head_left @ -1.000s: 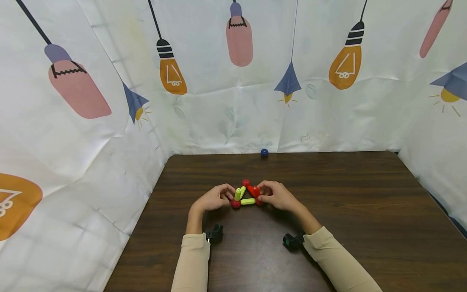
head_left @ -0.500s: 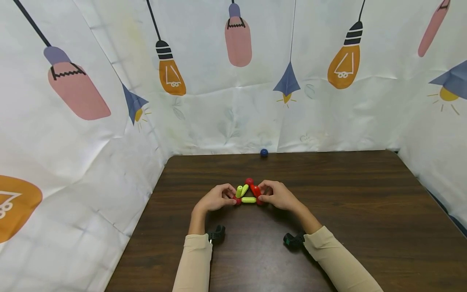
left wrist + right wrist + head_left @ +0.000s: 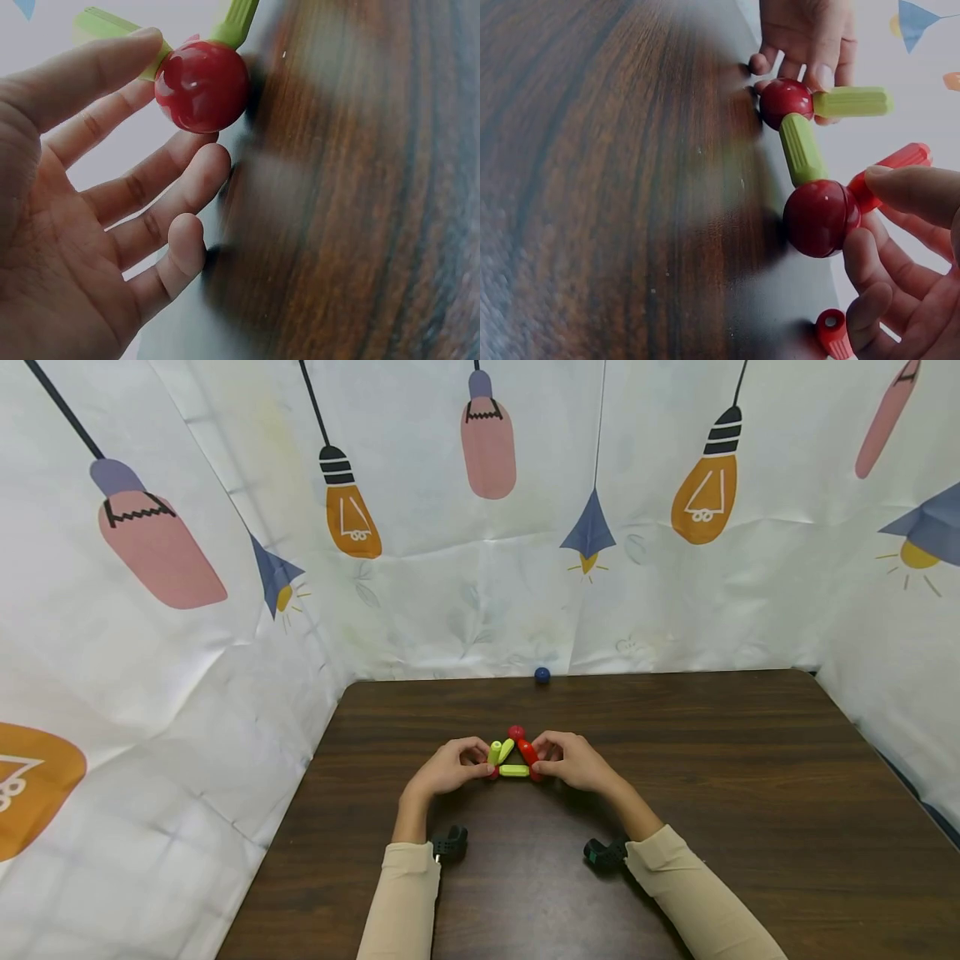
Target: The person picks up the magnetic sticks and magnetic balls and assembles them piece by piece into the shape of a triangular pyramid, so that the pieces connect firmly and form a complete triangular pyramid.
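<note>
Small red balls and short rods form a triangle between the hands. My left hand (image 3: 450,767) pinches a yellow-green rod (image 3: 859,101) standing up from the left red ball (image 3: 202,86), with the thumb at its base. My right hand (image 3: 576,764) holds a red rod (image 3: 911,156) rising from the right red ball (image 3: 821,217), its thumb against the rod. A yellow-green rod (image 3: 514,771) joins these two balls. Another yellow-green rod (image 3: 506,750) leads towards the far red ball (image 3: 516,732). The right fingers partly cover the right ball in the head view.
A blue ball (image 3: 542,675) sits at the table's far edge. Close to the right fingers lies another red rod (image 3: 832,330), its end showing. The dark wooden table (image 3: 697,760) meets a white printed curtain (image 3: 450,602) at the back and sides.
The left hand has moved right and closed in on the left ball and its upright rod. The triangle has shifted slightly right, its far ball most. The right hand has barely moved.
</note>
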Action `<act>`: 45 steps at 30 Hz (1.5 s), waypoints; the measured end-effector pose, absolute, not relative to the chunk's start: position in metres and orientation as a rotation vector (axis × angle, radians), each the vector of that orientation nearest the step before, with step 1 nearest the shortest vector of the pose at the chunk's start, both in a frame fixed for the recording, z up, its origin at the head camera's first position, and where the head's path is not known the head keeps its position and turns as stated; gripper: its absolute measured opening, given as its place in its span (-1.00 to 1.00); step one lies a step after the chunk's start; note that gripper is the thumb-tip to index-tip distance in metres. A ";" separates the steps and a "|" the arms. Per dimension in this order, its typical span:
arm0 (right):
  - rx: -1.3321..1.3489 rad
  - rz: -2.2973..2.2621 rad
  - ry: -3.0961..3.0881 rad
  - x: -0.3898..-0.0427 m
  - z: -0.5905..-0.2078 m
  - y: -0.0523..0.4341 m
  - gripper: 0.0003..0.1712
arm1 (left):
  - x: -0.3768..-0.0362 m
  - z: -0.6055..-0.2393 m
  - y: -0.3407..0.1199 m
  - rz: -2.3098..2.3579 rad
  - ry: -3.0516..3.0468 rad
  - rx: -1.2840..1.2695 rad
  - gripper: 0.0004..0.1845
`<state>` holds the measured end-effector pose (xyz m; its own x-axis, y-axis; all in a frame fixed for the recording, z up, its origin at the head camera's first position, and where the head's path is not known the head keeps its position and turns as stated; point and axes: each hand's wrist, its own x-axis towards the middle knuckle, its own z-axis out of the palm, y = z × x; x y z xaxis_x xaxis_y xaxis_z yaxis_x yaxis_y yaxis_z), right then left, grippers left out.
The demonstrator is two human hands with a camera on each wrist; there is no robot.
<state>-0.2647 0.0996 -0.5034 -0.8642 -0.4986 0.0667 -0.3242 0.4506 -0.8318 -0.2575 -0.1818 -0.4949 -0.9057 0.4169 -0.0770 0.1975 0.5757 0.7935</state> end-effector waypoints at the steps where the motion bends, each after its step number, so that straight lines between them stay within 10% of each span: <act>1: -0.721 -1.375 2.512 -0.265 -0.504 0.100 -0.76 | -0.257 -0.494 -0.181 1.245 2.553 0.513 -0.81; 45: -0.497 -1.221 2.636 -0.281 -0.511 0.142 -0.84 | -0.256 -0.495 -0.177 1.221 2.583 0.461 -0.75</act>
